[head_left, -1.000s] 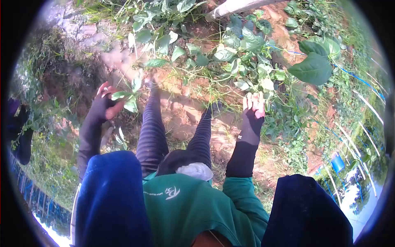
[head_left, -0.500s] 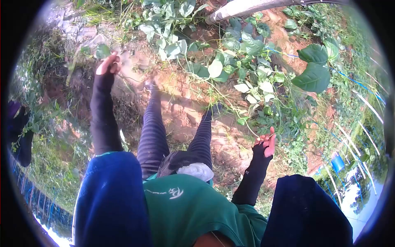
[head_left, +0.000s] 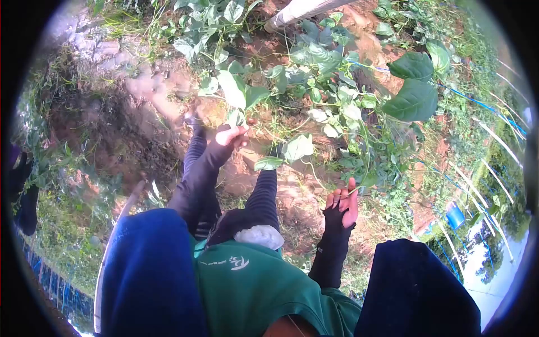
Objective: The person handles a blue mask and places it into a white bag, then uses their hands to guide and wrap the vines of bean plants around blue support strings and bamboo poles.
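Observation:
My left hand (head_left: pixel 232 136), in a dark fingerless sleeve, is closed in a pinch just below a pale green leaf (head_left: pixel 236 118); the leaf's base meets the fingertips. My right hand (head_left: pixel 344 203), in the same kind of sleeve, holds a thin vine stem (head_left: pixel 317 175) between thumb and fingers, palm turned up. Two leaves (head_left: pixel 297 147) hang between the hands along this vine. Beyond them grows a leafy climbing plant (head_left: pixel 320 59), its broad leaves spread over the soil. Exactly what the left fingertips grip is partly hidden.
A pale pole (head_left: pixel 303 11) slants in at the top. Blue twine (head_left: pixel 477 102) runs through large leaves (head_left: pixel 412 101) at right. A blue container (head_left: pixel 455 215) and pale stakes stand farther right. Wet brown soil (head_left: pixel 151 90) lies at left, and my legs stand on the ground ahead.
My left hand has swung right and nearer my body, from the far left to the vine's leaves. My right hand has shifted slightly left and down, still on the stem.

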Demonstrator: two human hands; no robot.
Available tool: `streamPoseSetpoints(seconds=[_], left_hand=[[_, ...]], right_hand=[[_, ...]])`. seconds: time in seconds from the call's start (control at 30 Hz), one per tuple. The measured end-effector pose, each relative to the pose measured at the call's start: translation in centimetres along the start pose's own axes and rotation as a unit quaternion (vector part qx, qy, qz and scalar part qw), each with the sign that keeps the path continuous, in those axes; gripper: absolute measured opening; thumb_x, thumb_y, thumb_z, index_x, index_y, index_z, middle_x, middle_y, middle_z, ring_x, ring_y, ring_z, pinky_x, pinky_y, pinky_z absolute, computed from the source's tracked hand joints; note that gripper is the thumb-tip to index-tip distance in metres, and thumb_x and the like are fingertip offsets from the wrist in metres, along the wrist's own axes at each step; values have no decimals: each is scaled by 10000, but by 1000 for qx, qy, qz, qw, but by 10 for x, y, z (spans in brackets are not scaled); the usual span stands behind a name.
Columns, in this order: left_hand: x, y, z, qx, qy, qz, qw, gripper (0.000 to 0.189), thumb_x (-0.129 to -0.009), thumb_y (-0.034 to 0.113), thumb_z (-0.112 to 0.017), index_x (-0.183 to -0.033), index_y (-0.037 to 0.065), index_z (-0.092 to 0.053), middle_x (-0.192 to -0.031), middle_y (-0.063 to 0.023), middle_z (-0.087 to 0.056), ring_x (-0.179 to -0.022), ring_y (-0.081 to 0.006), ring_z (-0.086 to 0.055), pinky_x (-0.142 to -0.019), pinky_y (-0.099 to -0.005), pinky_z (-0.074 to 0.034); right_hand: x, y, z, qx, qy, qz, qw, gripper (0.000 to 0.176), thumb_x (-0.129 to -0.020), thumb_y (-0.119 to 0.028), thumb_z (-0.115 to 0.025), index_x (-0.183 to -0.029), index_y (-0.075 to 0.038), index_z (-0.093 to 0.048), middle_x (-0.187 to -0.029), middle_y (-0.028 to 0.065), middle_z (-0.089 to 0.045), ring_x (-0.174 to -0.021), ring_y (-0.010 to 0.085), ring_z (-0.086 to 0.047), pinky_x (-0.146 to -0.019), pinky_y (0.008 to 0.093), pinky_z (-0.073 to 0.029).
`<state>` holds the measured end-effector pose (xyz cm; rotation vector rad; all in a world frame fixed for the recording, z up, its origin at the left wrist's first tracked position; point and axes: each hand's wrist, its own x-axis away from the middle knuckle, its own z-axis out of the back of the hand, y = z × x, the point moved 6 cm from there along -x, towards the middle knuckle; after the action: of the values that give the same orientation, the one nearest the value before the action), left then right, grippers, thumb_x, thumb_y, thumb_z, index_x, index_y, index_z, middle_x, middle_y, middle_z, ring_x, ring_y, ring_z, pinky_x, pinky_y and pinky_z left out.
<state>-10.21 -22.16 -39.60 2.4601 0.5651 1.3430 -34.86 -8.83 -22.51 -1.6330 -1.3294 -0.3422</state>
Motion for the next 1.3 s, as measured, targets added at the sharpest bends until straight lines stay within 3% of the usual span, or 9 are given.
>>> streamPoseSetpoints(seconds=[0.6,0.7,0.77,0.97,1.0,1.03,1.1,1.23,1.3], left_hand=[[98,98,-52,-131,-125,-219,959,245,-708,106,-504,-926,-4,-496,-887,-114,-550,-825,-175,-519,-743,-293,-406],[113,116,-44,-121,-107,-237,958,240,-714,109,-503,-926,-4,-496,-879,-113,-551,-823,-174,-520,-739,-291,-407],[113,121,-44,-118,-94,-251,956,237,-719,112,-503,-926,-3,-496,-873,-112,-552,-821,-173,-521,-736,-290,-408],[108,108,-51,-126,-67,-281,949,229,-732,119,-501,-926,-2,-497,-857,-110,-555,-817,-170,-523,-728,-286,-412],[107,113,-50,-124,-66,-280,950,227,-734,120,-500,-926,-1,-497,-854,-110,-556,-816,-170,-523,-727,-285,-412],[110,118,-47,-123,-60,-280,950,226,-736,121,-500,-926,-1,-497,-851,-109,-556,-815,-169,-524,-726,-285,-413],[120,132,-43,-111,-44,-284,951,224,-738,122,-500,-926,-1,-497,-848,-109,-557,-814,-169,-524,-724,-284,-413],[121,174,-43,-177,-95,-125,972,214,-841,209,-434,-908,16,-500,-776,-72,-551,-764,-154,-527,-699,-266,-411],[117,197,-52,-235,-104,-129,958,289,-792,246,-510,-942,0,-498,-753,-79,-545,-743,-157,-528,-683,-281,-409]], right_hand=[[-37,95,-235,207,-190,-113,953,395,-872,-288,-359,-1141,1,-389,-873,88,-541,-788,187,-514,-712,328,-424],[1,127,-341,449,-448,185,750,292,-877,-260,-335,-965,-48,-515,-863,81,-569,-796,177,-548,-691,318,-428],[35,157,-368,474,-586,92,651,196,-789,-216,-454,-877,-51,-513,-883,100,-553,-753,236,-543,-614,325,-421],[-2,132,-326,563,-384,448,578,291,-758,-279,-485,-977,-88,-484,-948,79,-483,-765,249,-528,-564,324,-460],[-38,127,-290,356,-404,136,832,309,-786,-107,-471,-1090,-61,-452,-1103,99,-426,-1000,241,-433,-822,282,-389],[-60,119,-280,616,-474,221,590,300,-800,-74,-431,-1099,-50,-439,-1086,105,-439,-998,223,-442,-836,270,-382],[-78,137,-230,519,-318,-233,759,424,-762,-71,-452,-1178,-57,-377,-1133,130,-435,-1020,233,-432,-862,305,-363],[-81,178,-174,585,-539,156,585,396,-770,-157,-429,-1152,-56,-412,-1040,141,-506,-1007,238,-471,-866,305,-350],[-71,165,-188,645,-493,30,582,367,-751,-137,-455,-1111,-65,-449,-1003,120,-520,-1006,244,-462,-864,321,-356]])
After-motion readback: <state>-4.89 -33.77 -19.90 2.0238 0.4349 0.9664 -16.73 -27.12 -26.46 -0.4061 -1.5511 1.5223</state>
